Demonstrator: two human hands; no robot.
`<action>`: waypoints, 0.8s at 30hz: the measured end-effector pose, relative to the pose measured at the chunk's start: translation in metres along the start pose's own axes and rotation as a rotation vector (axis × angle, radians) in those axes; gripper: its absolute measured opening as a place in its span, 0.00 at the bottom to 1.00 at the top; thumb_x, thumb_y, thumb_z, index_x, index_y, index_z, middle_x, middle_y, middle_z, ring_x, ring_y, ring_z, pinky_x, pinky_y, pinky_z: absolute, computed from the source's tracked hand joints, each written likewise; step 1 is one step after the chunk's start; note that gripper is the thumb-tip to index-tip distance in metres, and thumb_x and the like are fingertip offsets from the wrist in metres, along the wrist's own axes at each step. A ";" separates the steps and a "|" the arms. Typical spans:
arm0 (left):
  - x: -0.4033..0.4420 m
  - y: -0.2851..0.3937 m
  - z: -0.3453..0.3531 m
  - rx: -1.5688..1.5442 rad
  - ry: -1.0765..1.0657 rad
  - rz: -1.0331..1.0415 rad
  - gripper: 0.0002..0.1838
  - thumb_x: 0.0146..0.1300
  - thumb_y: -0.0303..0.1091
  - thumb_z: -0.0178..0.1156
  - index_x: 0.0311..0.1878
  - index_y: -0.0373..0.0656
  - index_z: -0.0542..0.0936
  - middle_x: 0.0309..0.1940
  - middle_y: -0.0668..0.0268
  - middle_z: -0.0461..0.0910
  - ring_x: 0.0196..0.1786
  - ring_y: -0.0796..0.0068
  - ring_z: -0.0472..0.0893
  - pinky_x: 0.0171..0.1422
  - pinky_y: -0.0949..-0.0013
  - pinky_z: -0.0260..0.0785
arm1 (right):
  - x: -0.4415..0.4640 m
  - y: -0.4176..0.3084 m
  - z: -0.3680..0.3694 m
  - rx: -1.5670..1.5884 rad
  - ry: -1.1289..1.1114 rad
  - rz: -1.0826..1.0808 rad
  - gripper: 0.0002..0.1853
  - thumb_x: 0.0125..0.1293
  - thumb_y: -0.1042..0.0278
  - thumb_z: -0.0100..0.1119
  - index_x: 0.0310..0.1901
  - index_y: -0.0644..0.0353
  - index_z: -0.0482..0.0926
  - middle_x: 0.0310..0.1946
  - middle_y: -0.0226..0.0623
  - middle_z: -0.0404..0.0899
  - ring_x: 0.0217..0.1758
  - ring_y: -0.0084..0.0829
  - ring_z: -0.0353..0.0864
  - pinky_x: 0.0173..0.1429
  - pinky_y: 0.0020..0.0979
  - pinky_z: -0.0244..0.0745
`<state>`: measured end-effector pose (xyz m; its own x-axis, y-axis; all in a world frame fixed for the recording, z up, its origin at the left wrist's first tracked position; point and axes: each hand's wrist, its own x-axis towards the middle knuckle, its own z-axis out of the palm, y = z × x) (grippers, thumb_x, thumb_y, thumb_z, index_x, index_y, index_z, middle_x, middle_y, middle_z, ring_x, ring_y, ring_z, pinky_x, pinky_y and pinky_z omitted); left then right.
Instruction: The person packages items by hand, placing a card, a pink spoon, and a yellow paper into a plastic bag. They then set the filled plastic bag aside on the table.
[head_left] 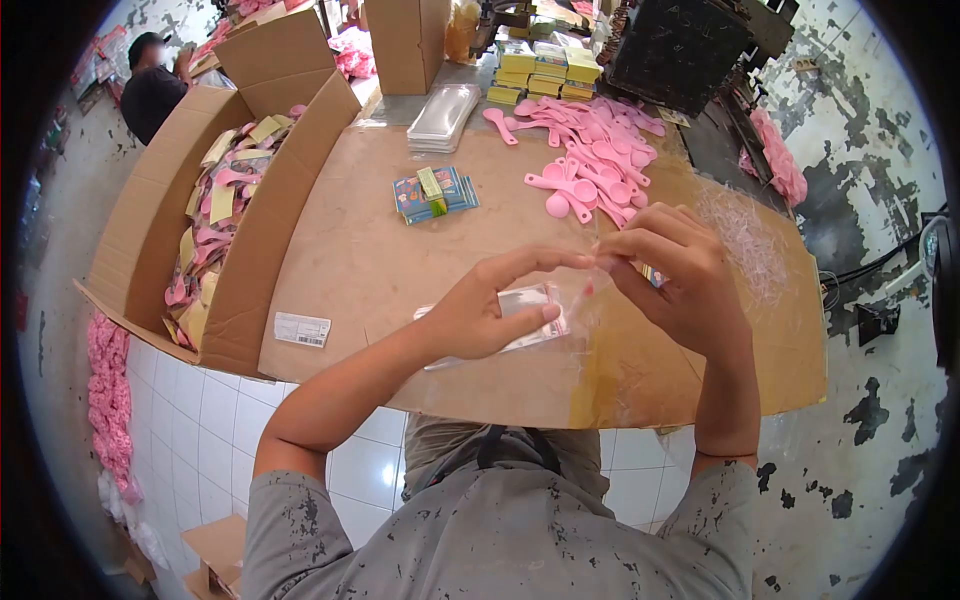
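My left hand point(488, 302) is open over the table, its index finger stretched out to my right fingertips and its thumb held apart. My right hand point(672, 268) is closed in a pinch; whatever sits between its fingers is too small to make out. Under my left hand lie clear plastic sleeves point(535, 297), partly hidden by the hand. Beyond my hands is a heap of pink measuring spoons point(590, 165). A bundle of blue printed cards point(408, 202) with a yellow-green band rests to the left of the heap.
A large carton point(265, 300) of pink spoons and cards stands at left. Clear packs point(443, 115), yellow-edged card stacks point(550, 68) and a black machine point(680, 50) are at the back. Thin clear strips point(745, 240) lie right. A label point(301, 329) lies front left. Another person point(152, 90) is far left.
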<state>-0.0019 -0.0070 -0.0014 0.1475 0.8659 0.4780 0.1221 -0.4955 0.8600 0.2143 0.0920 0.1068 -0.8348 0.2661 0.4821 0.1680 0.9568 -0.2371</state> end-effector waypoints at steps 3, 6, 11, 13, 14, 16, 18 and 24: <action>0.001 0.005 0.006 0.079 0.008 0.056 0.20 0.77 0.32 0.59 0.68 0.36 0.78 0.59 0.58 0.86 0.65 0.66 0.83 0.72 0.61 0.73 | 0.000 -0.001 0.013 0.066 0.067 0.105 0.04 0.64 0.73 0.72 0.40 0.59 0.86 0.30 0.34 0.81 0.32 0.33 0.83 0.37 0.36 0.76; 0.002 0.001 0.009 0.035 0.068 -0.041 0.16 0.78 0.30 0.58 0.64 0.35 0.81 0.55 0.59 0.87 0.60 0.70 0.85 0.68 0.65 0.75 | 0.001 -0.006 0.019 0.150 0.079 0.146 0.04 0.66 0.72 0.72 0.40 0.60 0.86 0.31 0.34 0.81 0.28 0.31 0.82 0.32 0.33 0.75; 0.001 0.001 0.006 -0.099 0.131 -0.323 0.12 0.79 0.30 0.59 0.58 0.35 0.85 0.49 0.62 0.89 0.52 0.80 0.84 0.59 0.70 0.76 | 0.002 -0.009 0.025 0.201 0.083 0.141 0.04 0.67 0.72 0.71 0.41 0.60 0.87 0.32 0.35 0.81 0.29 0.29 0.82 0.34 0.30 0.77; 0.004 0.013 0.001 -0.048 0.093 -0.475 0.11 0.78 0.29 0.59 0.56 0.35 0.86 0.48 0.65 0.89 0.49 0.83 0.83 0.55 0.72 0.75 | 0.002 -0.008 0.029 0.207 0.096 0.130 0.05 0.67 0.73 0.71 0.42 0.62 0.86 0.32 0.35 0.82 0.30 0.29 0.83 0.34 0.30 0.77; 0.005 0.012 0.001 -0.068 0.094 -0.473 0.11 0.78 0.29 0.59 0.55 0.35 0.86 0.48 0.65 0.89 0.48 0.83 0.83 0.54 0.72 0.75 | 0.002 -0.007 0.030 0.211 0.102 0.124 0.05 0.67 0.73 0.71 0.42 0.62 0.86 0.33 0.36 0.82 0.30 0.29 0.83 0.34 0.30 0.78; 0.003 -0.001 0.003 -0.152 0.117 -0.392 0.10 0.78 0.29 0.59 0.54 0.35 0.86 0.47 0.66 0.89 0.47 0.84 0.83 0.54 0.74 0.74 | 0.002 -0.005 0.031 0.221 0.115 0.121 0.05 0.67 0.74 0.71 0.42 0.63 0.86 0.33 0.35 0.83 0.31 0.29 0.83 0.34 0.30 0.78; 0.003 -0.006 0.005 -0.232 0.144 -0.315 0.10 0.78 0.27 0.59 0.54 0.34 0.86 0.48 0.65 0.88 0.48 0.82 0.84 0.56 0.74 0.74 | 0.003 -0.005 0.031 0.236 0.123 0.117 0.04 0.67 0.75 0.70 0.42 0.64 0.86 0.33 0.35 0.83 0.31 0.28 0.83 0.34 0.30 0.77; 0.003 -0.003 0.006 -0.370 0.114 -0.301 0.14 0.77 0.23 0.57 0.61 0.33 0.81 0.50 0.59 0.88 0.57 0.73 0.86 0.65 0.69 0.77 | 0.003 -0.001 0.036 0.230 0.177 0.135 0.06 0.66 0.77 0.68 0.44 0.64 0.85 0.31 0.35 0.82 0.30 0.27 0.82 0.34 0.29 0.77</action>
<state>0.0042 -0.0036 -0.0033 0.0483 0.9792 0.1970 -0.2167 -0.1822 0.9591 0.1930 0.0878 0.0775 -0.7054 0.4245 0.5676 0.1315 0.8653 -0.4837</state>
